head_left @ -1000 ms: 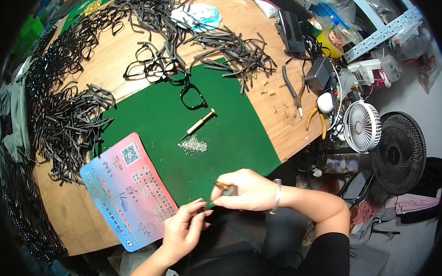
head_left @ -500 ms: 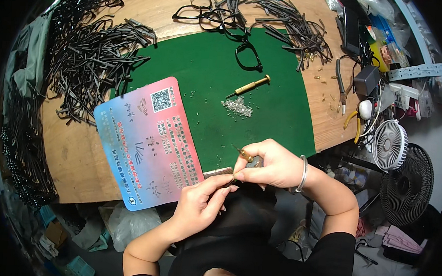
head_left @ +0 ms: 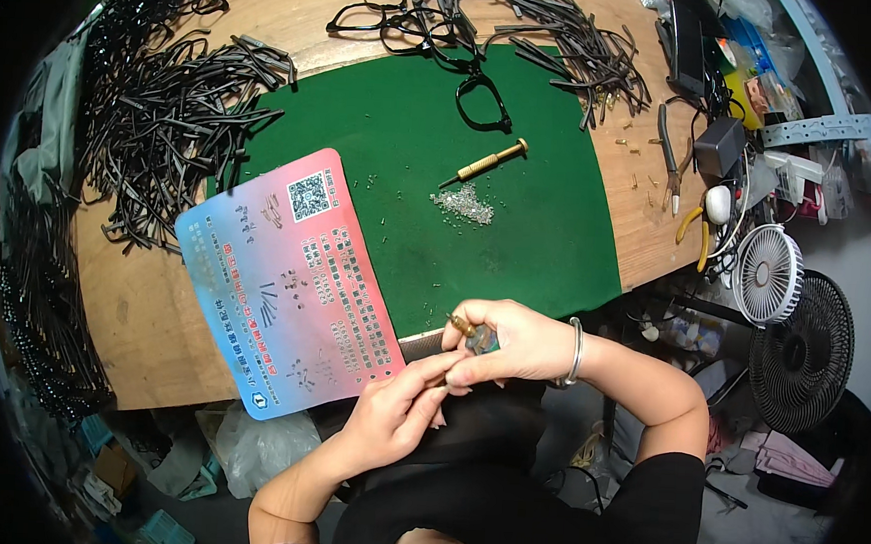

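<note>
Right hand grips brass screwdriver; left hand pinched closed, contents hidden.
Silver screws centre-frame, likely for reach.

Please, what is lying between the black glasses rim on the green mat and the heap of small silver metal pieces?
In the head view, a slim brass-coloured metal screwdriver lies slantwise there on the flat green mat.

Both hands meet at the fingertips — fingers curled, elbows bent.
</note>
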A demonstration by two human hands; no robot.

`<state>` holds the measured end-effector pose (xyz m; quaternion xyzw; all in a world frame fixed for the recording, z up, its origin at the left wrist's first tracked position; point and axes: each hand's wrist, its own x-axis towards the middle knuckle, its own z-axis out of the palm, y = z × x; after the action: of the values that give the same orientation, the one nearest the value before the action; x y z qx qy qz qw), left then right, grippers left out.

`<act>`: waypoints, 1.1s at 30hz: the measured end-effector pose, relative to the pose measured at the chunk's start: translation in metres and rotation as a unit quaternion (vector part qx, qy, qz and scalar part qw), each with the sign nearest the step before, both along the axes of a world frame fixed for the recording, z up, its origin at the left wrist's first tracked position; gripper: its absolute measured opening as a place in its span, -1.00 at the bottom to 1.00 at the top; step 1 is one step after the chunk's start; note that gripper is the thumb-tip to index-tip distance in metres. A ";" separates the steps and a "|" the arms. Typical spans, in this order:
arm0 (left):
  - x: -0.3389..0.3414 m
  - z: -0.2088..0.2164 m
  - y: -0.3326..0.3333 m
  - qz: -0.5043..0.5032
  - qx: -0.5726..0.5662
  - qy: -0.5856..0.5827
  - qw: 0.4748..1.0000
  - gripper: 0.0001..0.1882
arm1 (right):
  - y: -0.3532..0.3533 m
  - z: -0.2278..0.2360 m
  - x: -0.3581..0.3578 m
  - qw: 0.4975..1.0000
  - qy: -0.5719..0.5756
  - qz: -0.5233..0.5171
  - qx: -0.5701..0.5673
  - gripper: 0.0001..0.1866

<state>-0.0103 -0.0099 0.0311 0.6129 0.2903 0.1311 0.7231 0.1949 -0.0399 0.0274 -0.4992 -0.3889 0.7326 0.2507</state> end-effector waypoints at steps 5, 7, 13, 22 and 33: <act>-0.009 -0.003 0.001 0.028 0.007 0.045 0.999 -0.67 | 0.004 0.012 0.004 0.932 -0.278 0.103 0.208 -0.46; -0.019 -0.008 0.001 0.089 -0.027 0.063 0.994 -0.69 | 0.007 0.018 0.013 0.863 -0.423 0.118 0.250 -0.38; -0.003 -0.007 0.005 0.139 0.014 0.067 0.988 -0.74 | 0.022 0.002 -0.002 0.742 -0.596 0.116 0.284 -0.24; 0.010 -0.021 0.009 0.150 0.096 0.087 0.980 -0.76 | 0.005 0.020 0.029 0.843 -0.461 0.033 0.274 -0.57; 0.008 -0.034 0.005 0.137 0.217 0.081 0.963 -0.74 | 0.010 -0.007 0.013 0.756 -0.555 0.024 0.347 -0.61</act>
<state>-0.0021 -0.0050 -0.0033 0.7179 0.3941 0.2384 0.5220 0.2074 -0.0303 0.0205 -0.6875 -0.6992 0.1474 0.1294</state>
